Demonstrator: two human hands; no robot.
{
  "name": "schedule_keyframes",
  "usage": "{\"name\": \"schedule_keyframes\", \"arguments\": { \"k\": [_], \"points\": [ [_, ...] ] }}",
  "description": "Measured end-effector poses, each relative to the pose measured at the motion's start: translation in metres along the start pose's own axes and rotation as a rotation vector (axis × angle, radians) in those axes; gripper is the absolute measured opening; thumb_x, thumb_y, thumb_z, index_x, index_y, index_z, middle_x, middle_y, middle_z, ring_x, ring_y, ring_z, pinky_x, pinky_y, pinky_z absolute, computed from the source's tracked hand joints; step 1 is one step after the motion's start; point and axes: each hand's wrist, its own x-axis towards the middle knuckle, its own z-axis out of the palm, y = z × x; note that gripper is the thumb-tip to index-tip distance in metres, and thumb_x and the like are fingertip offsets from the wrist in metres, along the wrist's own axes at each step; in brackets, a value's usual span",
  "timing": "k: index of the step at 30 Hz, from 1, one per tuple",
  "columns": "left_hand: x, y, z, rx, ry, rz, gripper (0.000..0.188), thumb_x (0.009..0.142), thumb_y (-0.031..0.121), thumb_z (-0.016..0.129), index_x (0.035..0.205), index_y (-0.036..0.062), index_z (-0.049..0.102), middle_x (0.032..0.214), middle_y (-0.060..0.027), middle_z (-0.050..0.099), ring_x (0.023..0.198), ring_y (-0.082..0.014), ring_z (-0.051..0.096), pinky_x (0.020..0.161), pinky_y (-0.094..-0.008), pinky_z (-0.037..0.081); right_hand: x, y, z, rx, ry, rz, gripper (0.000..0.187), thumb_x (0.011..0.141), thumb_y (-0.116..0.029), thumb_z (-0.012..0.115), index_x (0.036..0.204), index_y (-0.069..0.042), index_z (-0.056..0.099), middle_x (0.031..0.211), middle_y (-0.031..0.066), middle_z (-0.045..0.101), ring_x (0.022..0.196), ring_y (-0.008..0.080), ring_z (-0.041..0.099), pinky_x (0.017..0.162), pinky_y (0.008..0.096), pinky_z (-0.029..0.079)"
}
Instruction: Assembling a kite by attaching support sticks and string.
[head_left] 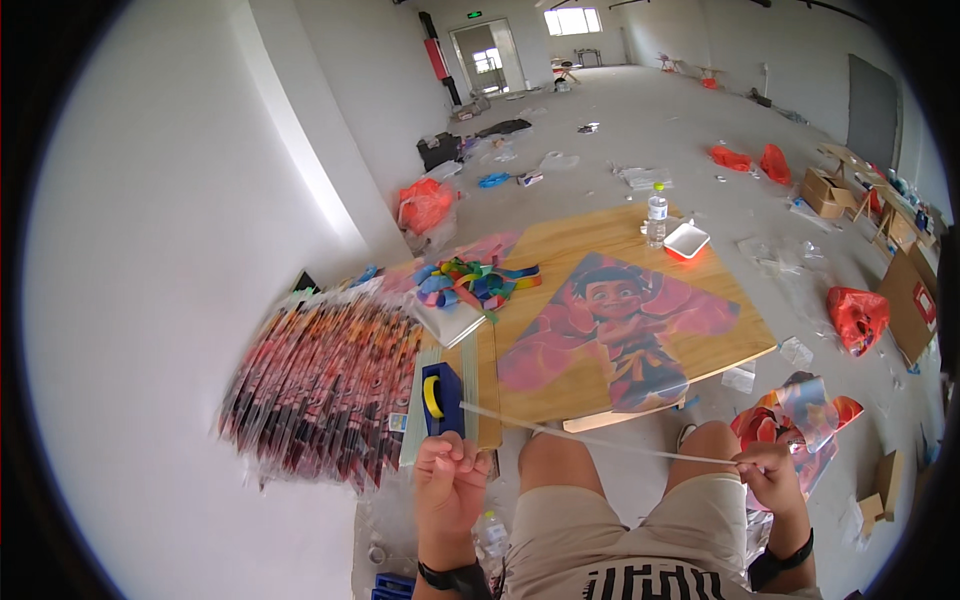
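Observation:
A narrow strip of clear tape [610, 442] stretches taut from a blue tape dispenser [449, 397] with a yellow core, across the space above my thighs. Its far right end is pinched in my right hand [772, 477]. Just in front of the dispenser, my left hand [452, 482] is raised with its fingers loosely bent and apart, nothing visible in them. A kite sheet [635, 325] printed with a cartoon figure lies flat on the wooden table [545, 240], beyond the tape. Colourful ribbons [475, 283] are heaped behind the dispenser.
Many bagged, folded printed sheets [325, 385] overlap at the left. A water bottle [656, 215] and a small white-and-red tray [687, 241] stand on the far table edge. More printed sheets [800, 425] lie low on the right. Red bags [857, 318] and cardboard boxes [826, 192] litter the floor.

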Motion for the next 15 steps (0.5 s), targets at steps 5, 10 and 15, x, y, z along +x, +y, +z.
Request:
{"name": "schedule_keyframes", "arguments": {
  "k": [5,10,15],
  "points": [
    [-0.001,-0.002,0.007,0.008,-0.049,-0.002,0.016,0.09,0.021,0.073,0.097,0.0117,0.061,0.086,0.0033,0.052,0.075,-0.009,0.046,0.073,-0.028,0.04,-0.005,-0.009,0.002,-0.055,-0.12,0.015,0.016,0.077,0.007,0.065,0.087,-0.002,0.073,0.071,0.0091,0.066,0.061,0.0204,0.063,0.057,0.0291,0.048],
    [-0.001,0.003,0.014,0.05,-0.072,0.016,0.022,0.087,0.025,0.076,0.097,0.0128,0.061,0.084,0.0053,0.049,0.073,-0.0074,0.045,0.07,-0.0255,0.038,-0.001,-0.008,0.008,-0.131,-0.159,-0.01,0.022,0.074,0.008,0.066,0.09,-0.004,0.074,0.078,0.0103,0.07,0.066,0.0248,0.066,0.059,0.0314,0.05],
    [-0.001,0.003,0.012,0.054,-0.05,0.062,0.019,0.088,0.02,0.076,0.093,0.0101,0.06,0.083,0.0015,0.05,0.071,-0.0104,0.046,0.069,-0.0293,0.038,0.0,-0.004,0.012,-0.106,-0.118,-0.069,0.008,0.084,0.0,0.067,0.089,-0.003,0.073,0.065,0.007,0.063,0.057,0.0189,0.06,0.053,0.0292,0.045]
  ]
}}
